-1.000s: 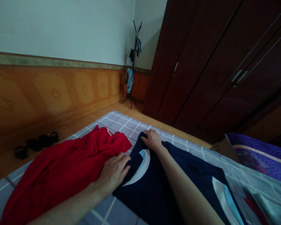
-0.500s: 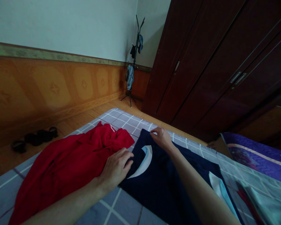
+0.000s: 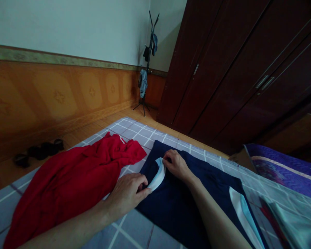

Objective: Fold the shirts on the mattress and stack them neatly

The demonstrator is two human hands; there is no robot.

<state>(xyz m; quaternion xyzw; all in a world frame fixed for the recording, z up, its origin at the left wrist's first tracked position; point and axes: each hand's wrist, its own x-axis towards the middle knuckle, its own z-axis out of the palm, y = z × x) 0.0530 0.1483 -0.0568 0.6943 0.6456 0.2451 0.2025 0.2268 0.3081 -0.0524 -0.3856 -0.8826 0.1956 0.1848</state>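
A navy garment (image 3: pixel 171 207) with a white and pale blue trim lies flat on a grey checked mat (image 3: pixel 134 133). Its white collar band (image 3: pixel 158 174) curves near the middle of the garment's upper part. My left hand (image 3: pixel 126 193) sits at the lower end of the band, fingers curled around it. My right hand (image 3: pixel 175 166) pinches near the band's upper end. A crumpled red garment (image 3: pixel 62 176) lies to the left, with my left hand at its right edge.
A dark wooden wardrobe (image 3: pixel 223 69) stands to the right, and a black coat stand (image 3: pixel 145 65) with hanging clothes stands in the corner. Dark shoes (image 3: pixel 40 152) rest on the wooden floor. Purple bedding (image 3: pixel 285 169) lies at the right.
My right hand has moved down from the garment's top edge onto the collar. My hands are closer together, and the collar band now looks narrower and pinched between them.
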